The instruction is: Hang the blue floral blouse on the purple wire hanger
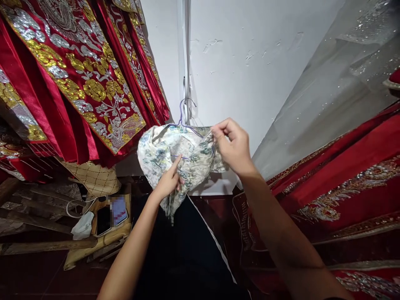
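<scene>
A white floral garment (196, 166) with blue and green print hangs from a thin purple wire hanger (181, 111) in front of the wall. My right hand (233, 143) pinches the garment's upper edge beside the hanger's right arm, thumb against fingers. Lower down, my left hand (169, 181) lies against the front of the garment. Its index finger is stretched out toward a small purple line on the cloth, and the other fingers are loosely curled. Narrow ends of fabric dangle at the bottom of the garment.
Red costumes with gold and silver embroidery (93, 79) hang at the left. Sheer glittery fabric (315, 96) and a red embroidered garment (343, 200) are at the right. A wooden stool (108, 241) at lower left bears phones (118, 210) and a white cable.
</scene>
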Action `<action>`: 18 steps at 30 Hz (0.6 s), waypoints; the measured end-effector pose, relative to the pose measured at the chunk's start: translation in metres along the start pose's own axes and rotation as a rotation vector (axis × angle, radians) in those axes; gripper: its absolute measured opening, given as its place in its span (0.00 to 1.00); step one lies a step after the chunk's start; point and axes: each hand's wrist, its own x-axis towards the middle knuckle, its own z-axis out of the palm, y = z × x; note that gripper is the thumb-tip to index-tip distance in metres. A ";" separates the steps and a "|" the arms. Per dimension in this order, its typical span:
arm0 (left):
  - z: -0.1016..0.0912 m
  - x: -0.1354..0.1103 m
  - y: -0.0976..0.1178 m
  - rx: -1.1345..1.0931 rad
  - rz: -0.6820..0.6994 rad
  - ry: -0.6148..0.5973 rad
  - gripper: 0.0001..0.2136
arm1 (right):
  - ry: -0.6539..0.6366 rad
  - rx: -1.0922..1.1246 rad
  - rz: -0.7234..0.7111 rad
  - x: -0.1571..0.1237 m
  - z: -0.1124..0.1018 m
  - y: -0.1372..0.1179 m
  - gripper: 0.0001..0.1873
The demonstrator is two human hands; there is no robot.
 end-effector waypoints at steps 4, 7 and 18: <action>-0.006 -0.010 -0.020 0.182 -0.034 -0.034 0.27 | 0.008 0.277 0.164 0.003 -0.030 0.009 0.16; -0.013 -0.005 -0.018 0.510 -0.011 0.059 0.21 | 0.035 0.503 0.322 -0.011 -0.048 0.024 0.17; -0.060 0.022 -0.021 0.983 -0.130 0.489 0.27 | 0.750 1.073 0.627 -0.124 -0.045 0.080 0.09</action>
